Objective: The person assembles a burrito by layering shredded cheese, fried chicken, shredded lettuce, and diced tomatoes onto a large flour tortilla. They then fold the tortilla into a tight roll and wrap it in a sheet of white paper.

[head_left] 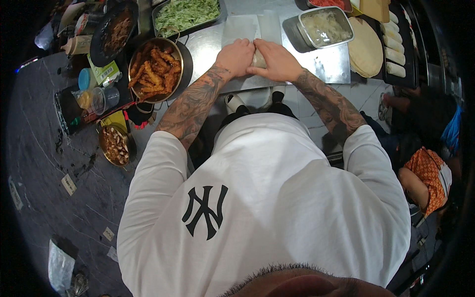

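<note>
Both of my hands press around a pale rolled wrap (258, 59) lying on a sheet of white paper (242, 27) on the steel counter (208, 42). My left hand (237, 55) grips the roll's left end with curled fingers. My right hand (276, 60) covers its right side, thumb tucked against the roll. Most of the wrap is hidden under my fingers.
A round pan of fried strips (155, 69) sits left of my hands, a tray of shredded greens (187, 14) behind it. A metal tub of pale filling (325, 27), stacked flatbreads (365, 47) and finished rolls on a dark tray (394, 47) lie right. Another person (428, 178) sits lower right.
</note>
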`<state>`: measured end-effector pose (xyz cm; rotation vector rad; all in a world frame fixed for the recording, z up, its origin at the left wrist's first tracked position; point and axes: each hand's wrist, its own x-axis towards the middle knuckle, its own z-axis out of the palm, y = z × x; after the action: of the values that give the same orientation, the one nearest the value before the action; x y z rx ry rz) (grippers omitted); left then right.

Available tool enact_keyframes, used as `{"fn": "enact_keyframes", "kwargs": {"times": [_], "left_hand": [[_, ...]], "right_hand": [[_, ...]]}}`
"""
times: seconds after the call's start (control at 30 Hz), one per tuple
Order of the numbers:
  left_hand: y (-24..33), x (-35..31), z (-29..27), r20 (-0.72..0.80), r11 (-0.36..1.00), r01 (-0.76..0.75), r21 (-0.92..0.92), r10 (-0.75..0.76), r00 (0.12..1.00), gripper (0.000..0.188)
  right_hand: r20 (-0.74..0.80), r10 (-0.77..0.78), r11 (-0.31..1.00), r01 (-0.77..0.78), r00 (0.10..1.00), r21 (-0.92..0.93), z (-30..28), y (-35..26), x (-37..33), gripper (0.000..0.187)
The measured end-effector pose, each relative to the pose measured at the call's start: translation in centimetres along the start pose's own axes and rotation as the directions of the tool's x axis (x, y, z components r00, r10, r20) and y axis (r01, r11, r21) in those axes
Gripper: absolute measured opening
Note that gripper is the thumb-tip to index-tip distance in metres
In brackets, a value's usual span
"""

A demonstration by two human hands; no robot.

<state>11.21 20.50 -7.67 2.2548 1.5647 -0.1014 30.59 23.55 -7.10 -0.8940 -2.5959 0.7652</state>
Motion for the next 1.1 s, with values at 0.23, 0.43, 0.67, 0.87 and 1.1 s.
{"fn": "enact_keyframes", "kwargs": {"times": [0.23,0.43,0.67,0.87,1.1], "left_hand": [[1.6,-0.6,-1.0,0.097,0.993,0.027,-0.116,-0.016,0.995,0.063],[0.9,0.2,-0.4,0.094,0.992,0.022,-0.128,-0.010,0.996,0.066],[2.3,-0.8,-1.4,-0.032,0.998,0.064,-0.027,-0.065,0.997,0.077],[4.2,-3.7,-0.3,-0.232,0.982,0.139,0.125,-0.107,0.967,0.084],[3.6,-2.6,0.8,-0.186,0.998,0.052,0.025,-0.047,0.981,0.082]], "right_hand": [[0.230,0.109,0.952,-0.035,0.967,-0.305,1.1,0.9,-0.2,0.053],[0.248,0.164,0.942,-0.077,0.955,-0.325,1.1,1.0,0.6,0.046],[0.253,0.171,0.948,-0.089,0.952,-0.306,1.1,0.9,1.0,0.049],[0.269,0.183,0.939,-0.087,0.946,-0.333,1.1,1.2,1.0,0.050],[0.282,0.156,0.949,-0.065,0.947,-0.309,1.0,1.1,1.2,0.055]]}}
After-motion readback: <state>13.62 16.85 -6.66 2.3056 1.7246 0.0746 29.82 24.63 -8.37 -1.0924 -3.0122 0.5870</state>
